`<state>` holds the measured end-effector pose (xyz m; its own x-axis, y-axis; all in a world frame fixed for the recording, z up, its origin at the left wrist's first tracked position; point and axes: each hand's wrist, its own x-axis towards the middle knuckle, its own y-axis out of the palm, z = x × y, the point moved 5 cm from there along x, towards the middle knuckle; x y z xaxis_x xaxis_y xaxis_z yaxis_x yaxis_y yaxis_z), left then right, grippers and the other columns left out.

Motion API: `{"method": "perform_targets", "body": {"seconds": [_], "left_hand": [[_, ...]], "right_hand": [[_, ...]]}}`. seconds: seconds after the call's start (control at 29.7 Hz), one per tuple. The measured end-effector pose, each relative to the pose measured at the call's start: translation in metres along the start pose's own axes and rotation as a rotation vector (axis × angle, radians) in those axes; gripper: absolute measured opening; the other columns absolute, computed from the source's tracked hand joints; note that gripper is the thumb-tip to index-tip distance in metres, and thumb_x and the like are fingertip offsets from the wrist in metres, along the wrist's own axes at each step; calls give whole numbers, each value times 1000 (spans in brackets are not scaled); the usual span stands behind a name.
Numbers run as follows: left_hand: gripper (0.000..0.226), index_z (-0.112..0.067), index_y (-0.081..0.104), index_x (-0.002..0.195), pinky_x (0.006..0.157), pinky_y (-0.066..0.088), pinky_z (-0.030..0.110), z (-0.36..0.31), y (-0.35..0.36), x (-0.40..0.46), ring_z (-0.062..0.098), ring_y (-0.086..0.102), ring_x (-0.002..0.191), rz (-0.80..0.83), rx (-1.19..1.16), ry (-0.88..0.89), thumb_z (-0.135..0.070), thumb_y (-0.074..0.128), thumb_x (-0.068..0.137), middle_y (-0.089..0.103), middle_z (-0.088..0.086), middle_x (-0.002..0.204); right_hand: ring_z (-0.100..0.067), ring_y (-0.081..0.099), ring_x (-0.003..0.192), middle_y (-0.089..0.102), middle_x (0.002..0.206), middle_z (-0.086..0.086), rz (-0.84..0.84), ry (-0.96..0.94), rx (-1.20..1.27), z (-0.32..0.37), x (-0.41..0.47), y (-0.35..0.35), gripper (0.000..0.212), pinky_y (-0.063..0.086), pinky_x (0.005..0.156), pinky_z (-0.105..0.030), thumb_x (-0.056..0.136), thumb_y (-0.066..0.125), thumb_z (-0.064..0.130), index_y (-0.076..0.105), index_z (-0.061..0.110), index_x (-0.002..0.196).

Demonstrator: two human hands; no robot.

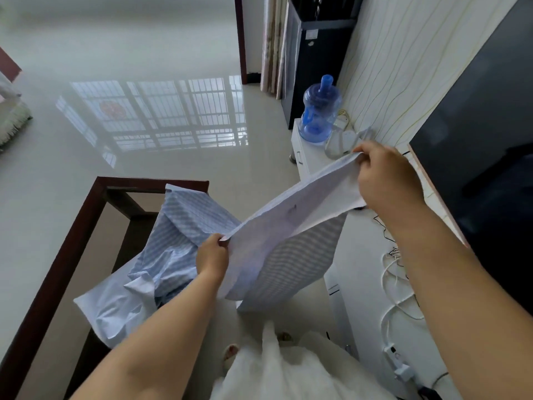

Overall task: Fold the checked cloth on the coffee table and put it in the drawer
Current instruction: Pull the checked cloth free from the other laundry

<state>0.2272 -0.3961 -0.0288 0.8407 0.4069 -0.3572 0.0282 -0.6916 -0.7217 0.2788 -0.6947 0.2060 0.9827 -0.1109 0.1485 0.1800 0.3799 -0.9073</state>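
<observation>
A pale blue checked cloth (pixel 277 226) is held up in the air between the coffee table and the white cabinet, stretched along its top edge and doubled over, with its lower part hanging down. My left hand (pixel 212 256) pinches its near corner, and my right hand (pixel 385 176) grips the far corner higher up. The glass-topped coffee table (pixel 66 255) with a dark wood frame stands at the lower left. The white cabinet (pixel 360 255) on the right shows a drawer front (pixel 300 157) with a handle at its far end.
A blue striped shirt (pixel 161 255) lies crumpled on the coffee table. On the cabinet stand a blue water jug (pixel 318 111), white cables (pixel 395 298) and a dark TV screen (pixel 484 157). Glossy tiled floor stretches ahead.
</observation>
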Motion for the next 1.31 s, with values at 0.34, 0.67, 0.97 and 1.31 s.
{"method": "perform_targets", "body": {"seconds": [0.34,0.67,0.97,1.31], "left_hand": [[49,-14,37,58,57,31,31,-184,-38,-43,32,50,68,-25,322,584,-42,40,98,53,8,65],[24,-22,55,105,54,37,23,-219,-43,-89,19,57,68,255,340,897,-41,58,90,64,0,76],[12,-16,53,93,62,44,37,-76,17,-59,31,60,76,-6,62,259,-28,53,91,65,5,80],[16,-19,55,82,59,37,32,-15,21,-24,24,53,75,-18,-166,-43,-11,44,90,57,2,78]], "right_hand": [[-31,60,101,64,115,-11,485,-57,-140,-9,-38,57,72,46,78,-37,92,52,43,11,33,150],[-29,60,82,66,91,-10,358,-257,15,12,-23,51,31,38,61,-31,95,49,32,51,22,125],[-21,56,73,59,72,-2,197,-152,264,26,-15,22,13,40,59,-25,85,56,16,68,11,83],[-17,54,65,59,66,-4,-112,-28,412,-5,5,-54,11,38,51,-17,83,60,15,67,8,77]]}}
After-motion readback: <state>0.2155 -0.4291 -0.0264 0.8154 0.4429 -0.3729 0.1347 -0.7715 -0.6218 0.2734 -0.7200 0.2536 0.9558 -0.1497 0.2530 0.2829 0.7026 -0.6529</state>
